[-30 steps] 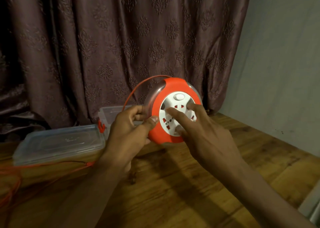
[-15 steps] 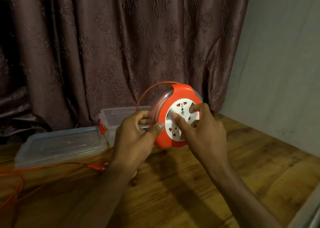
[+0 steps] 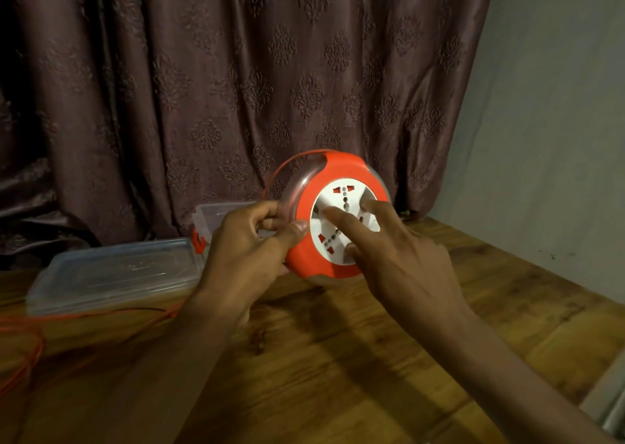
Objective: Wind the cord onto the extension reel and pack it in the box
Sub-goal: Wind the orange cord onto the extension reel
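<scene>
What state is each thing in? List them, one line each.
Reel: held upright off the table, socket face toward the camera.
Cord: partly unwound, slack on the table.
Box: open, behind the left hand.
Lid: off, flat on the table.
Left hand: grips the reel's rim.
Right hand: fingers on the white face.
</scene>
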